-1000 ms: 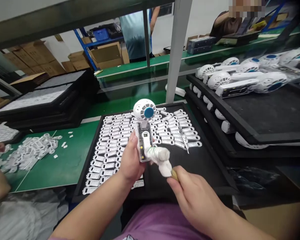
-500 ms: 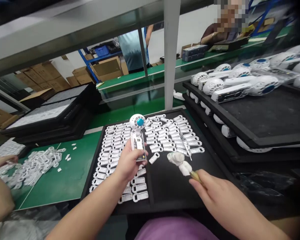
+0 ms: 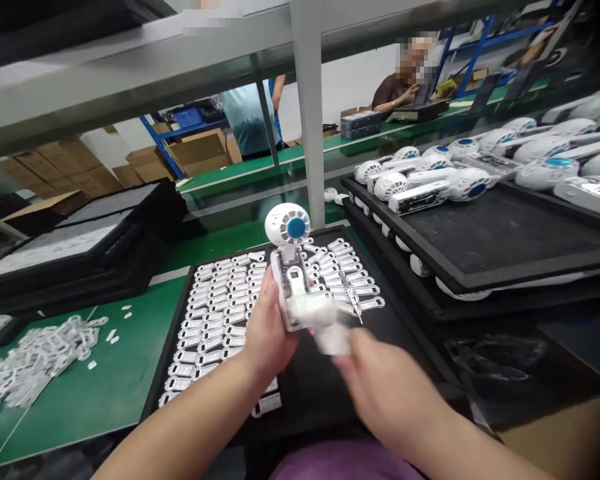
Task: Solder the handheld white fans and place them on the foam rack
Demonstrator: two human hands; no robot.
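Observation:
My left hand (image 3: 270,330) is closed around the handle of a white handheld fan (image 3: 287,223) with a round blue centre, held upright above the tray. The front of its handle is uncovered, and a small white panel (image 3: 296,280) shows inside. My right hand (image 3: 385,373) grips a tool with a white, cloth-like wrapped head (image 3: 330,320), blurred by motion. That head overlaps the lower part of the fan handle; I cannot tell if it touches. Below, rows of small white panels (image 3: 213,317) lie on a black tray (image 3: 330,393). Metal tweezers (image 3: 351,297) rest among the panels at the right.
Black trays (image 3: 480,250) bearing several white fans are stacked at the right. At the left, a pile of white plastic frames (image 3: 45,360) lies on the green table (image 3: 115,380), near stacked black trays (image 3: 90,253). A metal post (image 3: 309,120) stands ahead. Two people are beyond it.
The wrapped tool has moved left and up to the fan handle. The fan now appears larger, with a small white panel in its handle. The camera view has shifted right.

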